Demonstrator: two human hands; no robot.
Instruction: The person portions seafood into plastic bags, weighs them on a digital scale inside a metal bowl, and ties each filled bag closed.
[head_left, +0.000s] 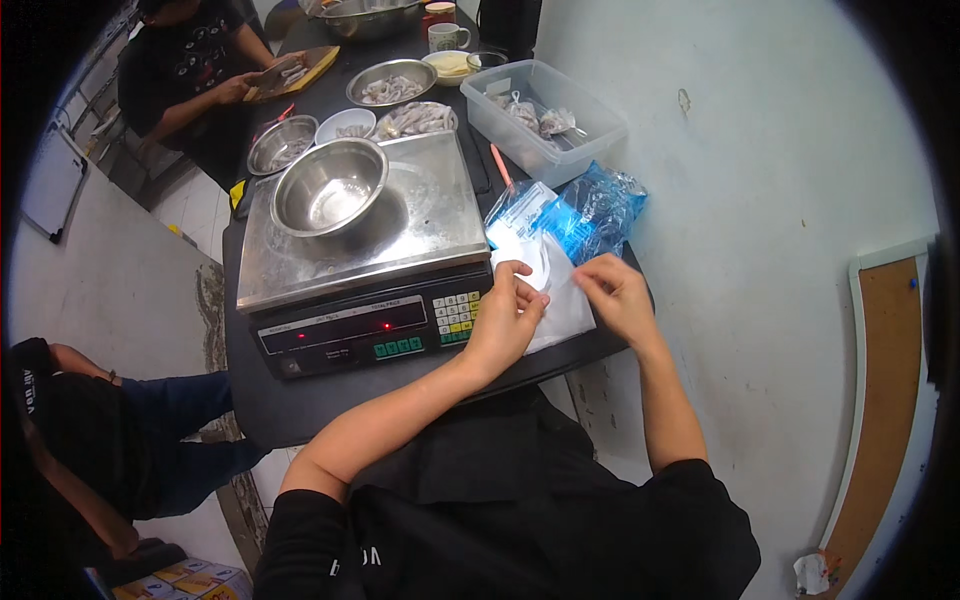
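Note:
Both my hands are over thin white plastic bags (566, 319) on the table's right corner. My left hand (510, 319) has its fingers curled at the bags' left part, near the scale's keypad; whether it grips plastic is unclear. My right hand (615, 296) pinches the edge of a clear plastic bag (559, 274) between thumb and fingers. Left of my hands stands a digital weighing scale (427, 225) with a steel plate, and an empty steel bowl (330, 187) sits on it. Crumpled blue and clear plastic packaging (600, 210) lies just beyond my hands.
A clear plastic bin (555, 161) holds knotted bags of seafood. Bowls of what looks like cut squid (391, 88) stand behind the scale, with a mug (448, 37) farther back. One person (187, 75) holds a wooden board at the far left; another person (82, 427) is at left.

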